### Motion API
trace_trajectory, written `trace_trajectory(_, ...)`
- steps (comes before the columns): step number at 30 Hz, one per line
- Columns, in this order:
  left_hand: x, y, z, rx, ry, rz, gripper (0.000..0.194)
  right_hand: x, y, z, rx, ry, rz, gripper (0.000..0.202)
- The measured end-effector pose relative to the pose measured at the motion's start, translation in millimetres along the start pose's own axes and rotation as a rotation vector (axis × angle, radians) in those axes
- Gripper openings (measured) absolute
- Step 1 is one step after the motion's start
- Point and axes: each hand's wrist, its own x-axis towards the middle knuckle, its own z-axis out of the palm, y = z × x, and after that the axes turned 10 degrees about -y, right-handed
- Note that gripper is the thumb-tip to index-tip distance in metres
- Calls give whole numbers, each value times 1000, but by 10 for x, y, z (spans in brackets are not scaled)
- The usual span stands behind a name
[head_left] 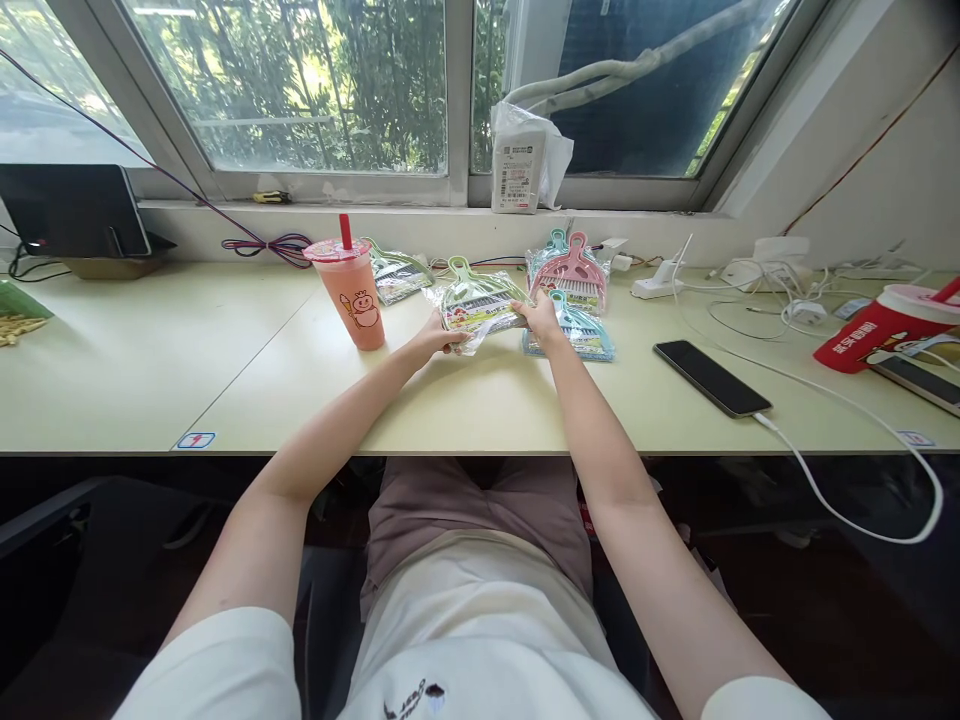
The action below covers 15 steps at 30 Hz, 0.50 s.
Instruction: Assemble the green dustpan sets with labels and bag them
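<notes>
Between my two hands is a green mini dustpan and brush set [480, 300] in a clear plastic wrapper, lifted a little off the table. My left hand [437, 336] grips the wrapper's lower left corner. At the right edge of the same packet, my right hand [540, 316] is closed on it. Just beyond my right hand lies a blue packaged dustpan set [581, 335], partly covered by that hand. A pink packaged dustpan set [574, 275] rests behind it, overlapping another blue one. Farther back on the left lies another green packaged set [397, 272].
A pink drink cup [352, 295] with a red straw stands left of my hands. To the right are a black phone [711, 378] on a white cable, a power strip [660, 281] and a tipped red cup [885, 325]. A tablet [75, 210] stands far left.
</notes>
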Motion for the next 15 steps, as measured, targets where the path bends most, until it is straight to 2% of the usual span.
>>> trace_trajectory(3,14,-13,18,1,22,-23,79,-7,-99,31,170,74,199,66)
trace_trajectory(7,-1,27,128,-64,121,170,97,-27,-228,41,243,126,152,48)
trace_trajectory(9,-30,60,186,-46,122,258,110,-30,-248,35,238,155,126,45)
trace_trajectory(12,-76,85,229,87,106,287,137,-31,-250,31,199,194,118,41)
trace_trajectory(15,-98,79,204,224,170,293,144,-32,-247,45,207,224,128,36)
